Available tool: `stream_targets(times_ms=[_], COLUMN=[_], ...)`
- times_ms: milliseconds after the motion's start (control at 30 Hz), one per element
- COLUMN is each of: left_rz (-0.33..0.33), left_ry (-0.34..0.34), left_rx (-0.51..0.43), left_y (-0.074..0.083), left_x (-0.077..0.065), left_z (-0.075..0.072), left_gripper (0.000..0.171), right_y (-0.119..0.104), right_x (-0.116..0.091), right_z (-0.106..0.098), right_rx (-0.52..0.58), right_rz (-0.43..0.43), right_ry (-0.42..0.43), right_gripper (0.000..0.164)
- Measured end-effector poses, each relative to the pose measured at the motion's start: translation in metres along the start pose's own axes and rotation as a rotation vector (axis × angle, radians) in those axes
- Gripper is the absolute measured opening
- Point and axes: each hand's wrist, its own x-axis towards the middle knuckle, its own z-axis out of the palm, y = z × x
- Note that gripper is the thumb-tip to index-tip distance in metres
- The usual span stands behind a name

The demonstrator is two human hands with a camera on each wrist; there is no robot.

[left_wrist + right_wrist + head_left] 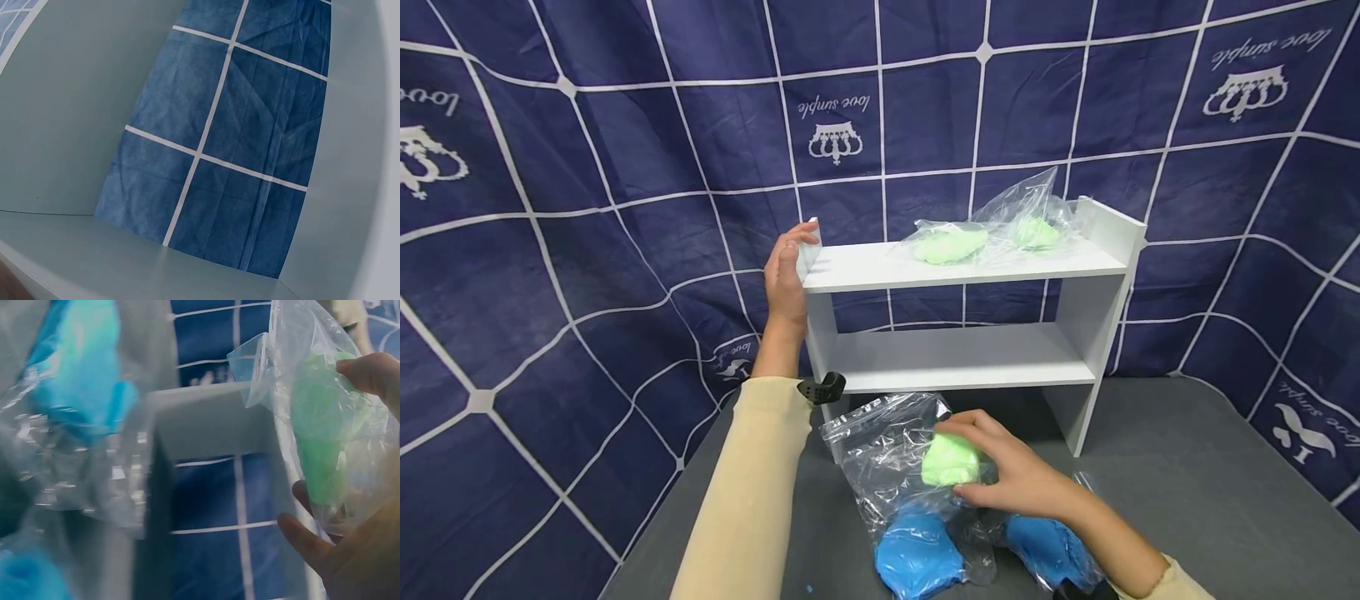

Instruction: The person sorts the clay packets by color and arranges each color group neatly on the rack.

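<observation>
My left hand (786, 279) grips the upper left side panel of a small white two-tier shelf (865, 265). In the left wrist view, the shelf's panels (56, 119) fill most of the picture. Low in front of the shelf, my right hand (1011, 467) holds a clear zip bag with a light green lump (951, 460) inside, thumb on one side and fingers on the other. The right wrist view shows this green lump (319, 425) through the plastic. Two bagged green lumps, one left (951, 244) and one right (1036, 233), lie on the top tier.
Two bagged blue lumps, one left (917, 554) and one right (1048, 546), lie on the dark grey tabletop (1187, 475) near my right hand and forearm. A navy curtain with white grid lines (647, 142) hangs behind and beside the shelf.
</observation>
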Motion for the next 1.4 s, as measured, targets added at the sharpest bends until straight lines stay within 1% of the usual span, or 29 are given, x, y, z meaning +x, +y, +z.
stream_targets(times_ms=[100,167,367,467,533,600,700,833,933,1000,1133,1267,1400], left_rz=[-0.004,-0.007,-0.004,-0.001,0.001,0.004,-0.013,-0.071,-0.069,-0.039,-0.016,-0.004,-0.004], left_ry=[-0.003,-0.009,-0.016,-0.019,-0.02,-0.021,-0.019,-0.008,-0.008,-0.012,-0.002,-0.004,-0.001], left_rx=[0.003,0.001,-0.017,-0.022,-0.036,-0.046,-0.066,-0.049,-0.028,-0.026,-0.052,-0.034,-0.013], left_y=[-0.001,-0.002,0.0,0.001,0.001,0.0,0.001,0.0,-0.001,-0.002,-0.001,-0.001,0.0], left_x=[-0.001,-0.002,-0.004,-0.004,-0.003,-0.002,-0.004,-0.007,-0.009,-0.009,-0.008,-0.003,0.0], left_z=[0.0,0.0,0.001,0.002,0.002,0.002,0.001,0.0,-0.001,-0.003,-0.003,-0.002,-0.001], left_gripper=[0.038,0.041,0.047,0.046,0.046,0.045,0.043,0.041,0.043,0.044,0.043,0.038,0.034], right_y=[-0.013,-0.022,-0.047,-0.061,-0.071,-0.082,-0.096,-0.109,-0.117,-0.121,-0.127,-0.129,-0.125], right_x=[-0.004,-0.006,-0.008,-0.007,-0.006,-0.003,0.005,0.022,0.039,0.052,0.082,0.113,0.144], right_z=[-0.014,-0.023,-0.047,-0.06,-0.069,-0.079,-0.093,-0.109,-0.119,-0.124,-0.131,-0.135,-0.137], right_rx=[0.001,-0.024,-0.033,-0.039,-0.039,-0.036,-0.022,-0.031,-0.039,-0.038,-0.039,-0.031,-0.096], right_rz=[-0.019,-0.046,-0.18,-0.231,-0.249,-0.26,-0.295,-0.354,-0.338,-0.303,-0.227,-0.175,-0.145], right_ry=[0.02,0.046,0.125,0.162,0.191,0.23,0.303,0.427,0.505,0.538,0.574,0.592,0.59], right_gripper=[0.067,0.066,0.069,0.073,0.076,0.078,0.079,0.077,0.074,0.072,0.066,0.063,0.064])
